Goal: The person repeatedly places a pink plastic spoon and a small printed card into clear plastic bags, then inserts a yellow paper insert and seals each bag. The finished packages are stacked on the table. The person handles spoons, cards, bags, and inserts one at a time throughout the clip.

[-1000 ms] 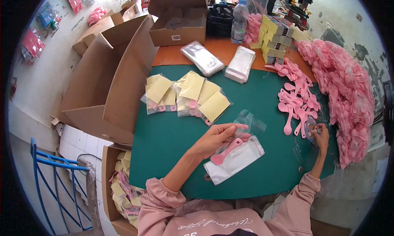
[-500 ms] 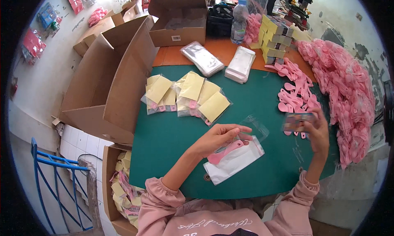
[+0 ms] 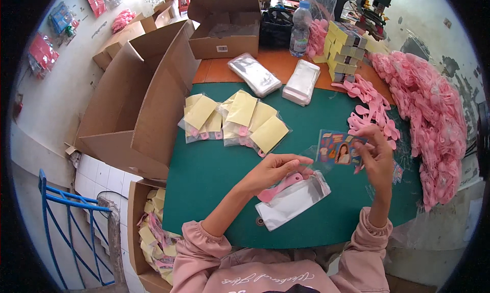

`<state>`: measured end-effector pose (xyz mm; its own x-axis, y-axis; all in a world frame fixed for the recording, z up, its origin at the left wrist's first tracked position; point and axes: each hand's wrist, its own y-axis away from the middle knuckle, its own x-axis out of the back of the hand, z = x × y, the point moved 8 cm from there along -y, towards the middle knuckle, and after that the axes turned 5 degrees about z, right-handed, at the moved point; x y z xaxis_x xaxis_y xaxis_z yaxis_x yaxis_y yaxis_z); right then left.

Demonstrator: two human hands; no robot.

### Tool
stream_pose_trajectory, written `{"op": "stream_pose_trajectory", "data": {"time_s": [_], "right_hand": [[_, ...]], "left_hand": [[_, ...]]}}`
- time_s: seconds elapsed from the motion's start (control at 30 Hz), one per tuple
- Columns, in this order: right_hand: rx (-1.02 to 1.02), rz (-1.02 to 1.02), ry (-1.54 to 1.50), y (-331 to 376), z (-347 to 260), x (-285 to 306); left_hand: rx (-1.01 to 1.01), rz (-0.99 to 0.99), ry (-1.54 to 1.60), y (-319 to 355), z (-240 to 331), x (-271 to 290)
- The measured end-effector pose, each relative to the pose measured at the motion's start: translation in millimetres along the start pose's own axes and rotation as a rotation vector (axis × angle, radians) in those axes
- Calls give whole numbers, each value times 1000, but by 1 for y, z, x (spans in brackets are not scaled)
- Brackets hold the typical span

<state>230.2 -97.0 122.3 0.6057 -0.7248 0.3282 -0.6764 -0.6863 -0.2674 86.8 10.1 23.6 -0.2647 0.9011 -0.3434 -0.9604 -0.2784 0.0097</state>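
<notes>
Where the table [image 3: 204, 211] nears the bottom of the frame, the forearms [image 3: 228, 207] hide part of it. At lower centre, the bag stack [image 3: 296, 210] is partly covered. At centre, the left hand [image 3: 280, 171] extends rightward, fingers bent, gripping a clear bag [image 3: 310, 151], its outline hard to trace. Centre right, the raised right hand [image 3: 376, 158] pinches the card [image 3: 331, 150], covering its right end. The spoon [image 3: 278, 189], partly hidden, is just below the left fingers.
</notes>
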Motion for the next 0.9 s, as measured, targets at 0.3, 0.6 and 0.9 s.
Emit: {"op": "stream_pose_trajectory", "data": {"time_s": [0.3, 0.6, 0.9], "right_hand": [[91, -225, 131, 3, -1, -28], [246, -125, 205, 10, -18, -23], [375, -267, 328, 16, -28, -40]], "left_hand": [[129, 79, -178, 1, -14, 13], [94, 58, -136, 1, -6, 6], [32, 62, -112, 0, -13, 9]]}}
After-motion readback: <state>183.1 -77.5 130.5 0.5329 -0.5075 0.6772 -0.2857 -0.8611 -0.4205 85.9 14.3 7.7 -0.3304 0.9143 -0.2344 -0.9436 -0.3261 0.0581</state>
